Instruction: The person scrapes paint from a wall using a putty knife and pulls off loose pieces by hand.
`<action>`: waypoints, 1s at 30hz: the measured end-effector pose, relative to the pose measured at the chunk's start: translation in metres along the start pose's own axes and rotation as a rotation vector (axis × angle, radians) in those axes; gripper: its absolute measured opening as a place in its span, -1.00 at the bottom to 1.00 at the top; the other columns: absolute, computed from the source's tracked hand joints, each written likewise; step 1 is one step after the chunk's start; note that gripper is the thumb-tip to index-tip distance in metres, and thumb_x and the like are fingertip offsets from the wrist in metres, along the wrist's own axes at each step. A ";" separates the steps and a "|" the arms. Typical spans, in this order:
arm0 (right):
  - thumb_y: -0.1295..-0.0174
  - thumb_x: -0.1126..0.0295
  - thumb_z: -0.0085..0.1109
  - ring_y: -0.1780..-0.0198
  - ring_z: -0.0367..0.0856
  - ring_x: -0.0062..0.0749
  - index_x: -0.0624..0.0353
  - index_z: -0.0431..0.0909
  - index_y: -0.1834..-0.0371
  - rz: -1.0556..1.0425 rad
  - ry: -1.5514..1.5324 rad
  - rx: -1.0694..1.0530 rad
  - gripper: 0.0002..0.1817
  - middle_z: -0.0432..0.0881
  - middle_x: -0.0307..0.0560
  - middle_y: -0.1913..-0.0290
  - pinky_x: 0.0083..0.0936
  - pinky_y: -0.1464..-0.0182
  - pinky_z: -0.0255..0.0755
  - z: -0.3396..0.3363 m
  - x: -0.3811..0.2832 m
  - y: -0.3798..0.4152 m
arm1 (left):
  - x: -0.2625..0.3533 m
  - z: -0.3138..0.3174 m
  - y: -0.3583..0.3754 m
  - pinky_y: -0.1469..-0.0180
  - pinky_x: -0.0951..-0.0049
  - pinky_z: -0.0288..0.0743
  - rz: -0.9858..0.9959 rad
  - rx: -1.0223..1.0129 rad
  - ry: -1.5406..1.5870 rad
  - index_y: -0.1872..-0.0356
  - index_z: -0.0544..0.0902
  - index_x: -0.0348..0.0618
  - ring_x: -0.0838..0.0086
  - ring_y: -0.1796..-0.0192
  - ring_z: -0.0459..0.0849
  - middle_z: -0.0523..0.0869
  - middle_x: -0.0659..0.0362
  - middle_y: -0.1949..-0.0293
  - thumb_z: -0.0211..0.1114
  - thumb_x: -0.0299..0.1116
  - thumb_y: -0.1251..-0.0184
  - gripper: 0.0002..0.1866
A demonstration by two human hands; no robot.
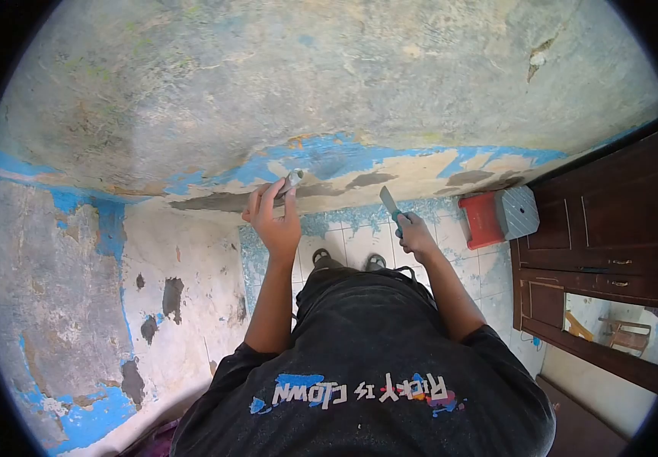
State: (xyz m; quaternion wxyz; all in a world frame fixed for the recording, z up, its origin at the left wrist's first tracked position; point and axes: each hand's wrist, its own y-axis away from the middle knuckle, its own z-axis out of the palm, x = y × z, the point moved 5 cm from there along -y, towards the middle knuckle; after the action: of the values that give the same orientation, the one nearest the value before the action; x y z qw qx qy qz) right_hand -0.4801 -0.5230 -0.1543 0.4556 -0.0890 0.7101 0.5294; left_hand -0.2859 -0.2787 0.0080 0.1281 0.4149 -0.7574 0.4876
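- Scraper: one, in front of the wall, blade directed towards it.
- Right hand: I see it closed around the scraper's handle.
- Left hand: pinching a short grey tube, well apart from the right.
- Wall: mottled grey above, blue paint band below.
- Red-and-grey object: beside the dark wooden cabinet.

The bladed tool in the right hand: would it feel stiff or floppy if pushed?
The bladed tool would probably flex only slightly, since its blade looks thin but straight. It seems light, held in the right hand alone.
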 end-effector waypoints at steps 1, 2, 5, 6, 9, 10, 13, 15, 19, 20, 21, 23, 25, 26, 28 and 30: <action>-0.52 0.13 0.09 0.60 0.35 -0.57 0.20 0.50 -0.08 0.017 -0.034 -0.016 -0.65 0.47 -0.22 0.46 -0.52 0.65 0.20 -0.002 0.000 0.001 | 0.001 0.001 0.002 -0.20 0.20 0.15 0.001 0.007 -0.012 -0.01 0.77 -0.01 0.38 -0.06 0.66 0.76 0.23 0.05 0.49 -0.39 -0.24 -0.71; -0.52 0.13 0.09 0.60 0.34 -0.58 0.19 0.48 -0.10 0.030 -0.045 -0.016 -0.65 0.46 -0.22 0.44 -0.53 0.65 0.18 -0.004 0.002 -0.001 | 0.001 0.002 0.003 -0.20 0.20 0.16 0.003 0.014 -0.024 -0.01 0.77 -0.01 0.38 -0.06 0.66 0.77 0.23 0.04 0.48 -0.39 -0.25 -0.71; -0.53 0.14 0.07 0.59 0.30 -0.59 0.16 0.44 -0.12 0.067 -0.103 -0.022 -0.67 0.44 -0.20 0.41 -0.56 0.65 0.14 -0.008 0.012 -0.012 | 0.003 0.008 0.002 -0.20 0.21 0.18 -0.019 -0.004 -0.011 -0.01 0.77 0.00 0.38 -0.07 0.66 0.78 0.23 0.02 0.48 -0.39 -0.25 -0.71; -0.54 0.15 0.06 0.59 0.29 -0.59 0.14 0.42 -0.11 0.082 -0.138 -0.029 -0.69 0.43 -0.19 0.40 -0.57 0.64 0.14 -0.008 0.016 -0.018 | 0.006 0.010 0.000 -0.20 0.21 0.18 -0.001 0.001 -0.009 -0.01 0.77 0.00 0.38 -0.07 0.66 0.78 0.24 0.02 0.48 -0.40 -0.25 -0.71; -0.58 0.19 0.00 0.59 0.26 -0.59 0.08 0.37 -0.05 0.180 -0.352 -0.047 -0.78 0.41 -0.18 0.38 -0.60 0.64 0.13 -0.006 0.021 -0.042 | 0.013 0.017 -0.008 -0.19 0.21 0.18 0.045 0.004 -0.012 0.00 0.77 0.02 0.37 -0.07 0.66 0.78 0.24 0.02 0.47 -0.40 -0.24 -0.71; -0.59 0.20 -0.02 0.59 0.25 -0.59 0.06 0.35 -0.02 0.222 -0.442 -0.056 -0.81 0.41 -0.17 0.38 -0.61 0.63 0.12 -0.004 0.021 -0.052 | 0.015 0.019 -0.010 -0.20 0.21 0.19 0.054 -0.003 -0.022 0.00 0.77 0.03 0.37 -0.07 0.66 0.78 0.24 0.02 0.48 -0.40 -0.24 -0.71; -0.61 0.21 -0.08 0.60 0.24 -0.58 0.02 0.30 0.07 0.345 -0.692 -0.104 -0.84 0.40 -0.17 0.39 -0.61 0.63 0.13 0.004 0.017 -0.083 | 0.021 0.025 -0.017 -0.20 0.20 0.19 0.081 -0.016 -0.025 0.00 0.77 0.04 0.37 -0.07 0.66 0.78 0.25 0.04 0.48 -0.40 -0.22 -0.70; -0.59 0.25 -0.12 0.60 0.24 -0.57 0.01 0.28 0.11 0.351 -0.739 -0.110 -0.87 0.36 -0.18 0.45 -0.60 0.63 0.13 0.014 0.010 -0.099 | 0.021 0.029 -0.021 -0.20 0.20 0.19 0.093 -0.028 -0.019 0.01 0.77 0.04 0.36 -0.07 0.66 0.78 0.25 0.05 0.49 -0.40 -0.22 -0.70; -0.54 0.27 -0.14 0.60 0.26 -0.53 0.03 0.29 0.14 0.339 -0.727 -0.057 -0.88 0.34 -0.18 0.48 -0.55 0.63 0.14 0.042 0.004 -0.118 | 0.016 0.036 -0.029 -0.21 0.20 0.19 0.116 -0.064 0.002 0.02 0.78 0.03 0.36 -0.07 0.66 0.77 0.25 0.06 0.50 -0.41 -0.21 -0.70; -0.57 0.23 -0.13 0.58 0.28 -0.52 0.03 0.30 0.13 0.331 -0.693 -0.040 -0.85 0.36 -0.18 0.45 -0.54 0.61 0.16 0.049 0.004 -0.122 | 0.015 0.039 -0.033 -0.21 0.20 0.19 0.124 -0.070 0.013 0.02 0.78 0.03 0.36 -0.07 0.66 0.77 0.25 0.06 0.50 -0.41 -0.20 -0.70; -0.59 0.19 -0.12 0.57 0.30 -0.51 0.04 0.31 0.11 0.324 -0.659 -0.022 -0.82 0.37 -0.18 0.43 -0.54 0.60 0.18 0.056 0.002 -0.123 | 0.014 0.041 -0.036 -0.21 0.20 0.19 0.129 -0.090 0.019 0.02 0.78 0.03 0.35 -0.07 0.66 0.77 0.25 0.06 0.50 -0.41 -0.20 -0.71; -0.55 0.23 -0.10 0.54 0.35 -0.44 0.07 0.33 0.13 0.296 -0.626 0.057 -0.83 0.36 -0.17 0.44 -0.46 0.58 0.22 0.071 0.001 -0.122 | 0.012 0.043 -0.042 -0.20 0.21 0.19 0.139 -0.126 0.030 0.03 0.79 0.03 0.35 -0.06 0.66 0.76 0.24 0.06 0.50 -0.41 -0.21 -0.71; -0.55 0.25 -0.11 0.52 0.36 -0.43 0.07 0.33 0.13 0.305 -0.588 0.126 -0.84 0.35 -0.17 0.44 -0.45 0.58 0.23 0.085 -0.005 -0.116 | 0.009 0.048 -0.044 -0.20 0.21 0.18 0.177 -0.164 0.022 0.03 0.79 0.03 0.34 -0.05 0.66 0.75 0.23 0.06 0.50 -0.41 -0.20 -0.71; -0.54 0.27 -0.11 0.53 0.37 -0.41 0.08 0.32 0.10 0.259 -0.601 0.166 -0.86 0.35 -0.17 0.42 -0.45 0.59 0.23 0.088 -0.008 -0.114 | 0.007 0.050 -0.045 -0.20 0.21 0.18 0.196 -0.182 0.016 0.03 0.79 0.03 0.34 -0.05 0.66 0.75 0.23 0.07 0.50 -0.41 -0.20 -0.71; -0.53 0.29 -0.13 0.54 0.35 -0.43 0.08 0.32 0.05 0.227 -0.652 0.213 -0.87 0.35 -0.17 0.40 -0.46 0.60 0.20 0.095 -0.007 -0.121 | -0.001 0.056 -0.046 -0.20 0.22 0.17 0.207 -0.204 0.009 0.03 0.79 0.03 0.34 -0.03 0.66 0.75 0.22 0.07 0.51 -0.40 -0.19 -0.70; -0.52 0.30 -0.15 0.55 0.33 -0.46 0.07 0.31 -0.02 0.176 -0.694 0.231 -0.85 0.35 -0.17 0.38 -0.47 0.61 0.16 0.101 -0.007 -0.124 | -0.007 0.062 -0.048 -0.20 0.22 0.16 0.208 -0.225 0.017 0.02 0.79 0.03 0.35 -0.02 0.66 0.75 0.21 0.07 0.52 -0.40 -0.18 -0.69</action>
State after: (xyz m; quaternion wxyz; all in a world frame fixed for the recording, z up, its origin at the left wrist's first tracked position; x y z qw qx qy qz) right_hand -0.3445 -0.4941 -0.2344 0.6291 0.2091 0.5732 0.4816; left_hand -0.2319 -0.3361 0.0039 0.1290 0.3128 -0.8451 0.4140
